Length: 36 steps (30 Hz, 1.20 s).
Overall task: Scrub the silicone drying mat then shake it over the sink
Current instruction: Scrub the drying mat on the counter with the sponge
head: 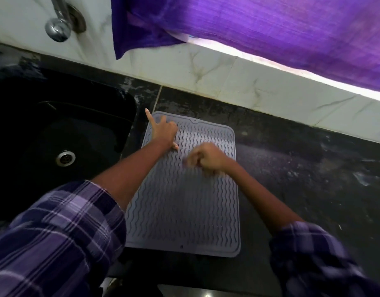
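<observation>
**Mat flat on the counter, both hands on it beside the sink**

At the left edge of the counter sits the black sink [56, 129], its steel drain [65, 158] showing in the basin and a chrome tap [58, 28] above on the tiled wall. Just right of the sink's rim, the grey silicone drying mat [184, 211] lies flat on the dark countertop [313, 168], its long sides running from the back wall toward the front edge and its left side almost at the sink.

The left hand [164, 131] rests on the mat's far left corner with fingers splayed and one finger stretched past the edge; it presses rather than grips. The right hand [206, 159] is over the middle of the mat, fingers curled into a loose fist. It is blurred, and I cannot tell whether it holds a scrubber or cloth. A purple cloth [249, 39] hangs along the wall above.

Judging from this, scrubbing is in hand and the shake is not yet done. The risk is slip: silicone on a smooth counter could skid toward the sink if the left hand's pressure eases while the right rubs hard. The mat is floppy, so lifting by one corner could make it fold and fling drips onto the counter instead of the basin.
</observation>
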Motion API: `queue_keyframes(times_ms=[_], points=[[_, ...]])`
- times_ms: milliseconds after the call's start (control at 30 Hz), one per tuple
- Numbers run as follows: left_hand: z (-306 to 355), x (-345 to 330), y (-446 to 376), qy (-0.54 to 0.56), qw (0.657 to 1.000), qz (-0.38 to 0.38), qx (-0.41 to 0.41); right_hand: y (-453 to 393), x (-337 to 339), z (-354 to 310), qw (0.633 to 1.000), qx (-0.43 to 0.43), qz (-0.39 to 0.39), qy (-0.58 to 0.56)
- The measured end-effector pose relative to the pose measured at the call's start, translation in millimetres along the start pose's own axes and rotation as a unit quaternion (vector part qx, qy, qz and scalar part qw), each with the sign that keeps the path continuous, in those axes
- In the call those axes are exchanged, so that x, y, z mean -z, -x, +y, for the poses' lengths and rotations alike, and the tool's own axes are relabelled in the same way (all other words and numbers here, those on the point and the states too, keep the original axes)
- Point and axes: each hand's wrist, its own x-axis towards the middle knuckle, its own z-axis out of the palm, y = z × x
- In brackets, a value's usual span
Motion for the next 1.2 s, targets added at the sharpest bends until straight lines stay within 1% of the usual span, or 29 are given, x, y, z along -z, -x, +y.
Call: queue_keyframes(times_ms=[33, 67, 133, 167, 233, 333, 367, 433, 467, 500, 533, 567, 600, 633, 667, 733, 767, 833, 900, 967, 1033, 1067, 1100, 1133, 1200], points=[[-0.6, -3.1, 4.0, 0.029, 0.999, -0.016, -0.008, -15.5, 7.1, 3.4, 0.997, -0.037, 0.064, -0.028], [-0.9, -5.5, 8.7, 0.052, 0.998, -0.040, -0.020, -27.5, 8.1, 8.1, 0.991, -0.075, 0.110, -0.016], [-1.1, -9.1, 15.8, 0.054, 0.995, -0.076, -0.047, -37.5, -5.6, 18.0, 0.981, -0.125, 0.135, 0.059], [-2.0, -10.8, 18.0, 0.047, 0.994, -0.079, -0.056, -36.9, -14.6, 19.6, 0.977, -0.136, 0.141, 0.081], [-4.4, -12.3, 20.0, 0.040, 0.995, -0.070, -0.063, -28.1, -26.0, 14.3, 0.973, -0.150, 0.154, 0.081], [-5.0, -11.8, 22.9, 0.025, 0.995, -0.050, -0.084, 17.7, -51.1, 0.4, 0.974, -0.185, 0.127, 0.042], [-5.3, -13.2, 25.0, 0.028, 0.995, -0.037, -0.084, 41.7, -65.4, -9.1, 0.976, -0.177, 0.121, 0.046], [-6.9, -14.9, 33.4, 0.039, 0.996, -0.013, -0.080, 90.2, -95.7, -33.5, 0.984, -0.130, 0.104, 0.058], [-7.1, -14.7, 39.7, 0.042, 0.996, 0.000, -0.080, 106.3, -104.0, -41.8, 0.988, -0.117, 0.080, 0.059], [-6.7, -14.0, 46.7, 0.045, 0.996, 0.007, -0.081, 114.7, -105.6, -45.2, 0.990, -0.123, 0.043, 0.059], [-6.0, -12.3, 53.4, 0.049, 0.996, 0.002, -0.080, 116.9, -99.0, -45.7, 0.990, -0.131, -0.001, 0.057], [-5.2, -10.6, 59.6, 0.051, 0.995, -0.018, -0.080, 111.6, -86.7, -45.0, 0.990, -0.124, -0.038, 0.055], [-4.8, -8.9, 65.6, 0.047, 0.994, -0.049, -0.080, 102.2, -72.6, -44.8, 0.992, -0.114, -0.043, 0.046], [-4.8, -8.2, 71.1, 0.041, 0.993, -0.079, -0.078, 87.9, -59.3, -42.9, 0.993, -0.107, -0.014, 0.036], [-5.5, -8.8, 75.6, 0.033, 0.992, -0.097, -0.075, 71.4, -48.6, -41.3, 0.992, -0.116, 0.042, 0.017], [-7.1, -14.1, 84.3, 0.011, 0.993, -0.093, -0.071, 38.9, -44.6, -39.2, 0.980, -0.143, 0.138, -0.013], [-8.1, -16.0, 87.2, 0.002, 0.995, -0.077, -0.065, 26.1, -49.1, -41.2, 0.975, -0.157, 0.159, -0.006], [-11.5, -20.1, 93.3, -0.011, 0.997, -0.056, -0.045, 14.5, -68.3, -44.8, 0.967, -0.176, 0.178, 0.052], [-15.7, -20.5, 98.7, -0.015, 0.998, -0.046, -0.037, 29.9, -90.6, -49.5, 0.966, -0.154, 0.194, 0.075], [-17.0, -17.3, 102.4, -0.021, 0.998, -0.038, -0.041, 70.4, -115.8, -56.1, 0.974, -0.130, 0.171, 0.077], [-16.1, -12.6, 103.7, -0.033, 0.998, -0.035, -0.046, 117.3, -139.8, -65.2, 0.983, -0.126, 0.122, 0.047], [-15.5, -11.3, 105.0, -0.042, 0.997, -0.035, -0.049, 134.0, -145.7, -70.5, 0.987, -0.118, 0.089, 0.061], [-14.9, -10.6, 106.9, -0.051, 0.997, -0.035, -0.051, 144.4, -146.8, -73.7, 0.991, -0.104, 0.047, 0.075], [-14.3, -10.2, 108.6, -0.061, 0.996, -0.032, -0.053, 146.9, -141.3, -72.2, 0.991, -0.113, 0.007, 0.071], [-12.7, -11.2, 110.1, -0.080, 0.995, -0.023, -0.051, 138.7, -115.7, -66.7, 0.989, -0.128, -0.069, 0.032]])
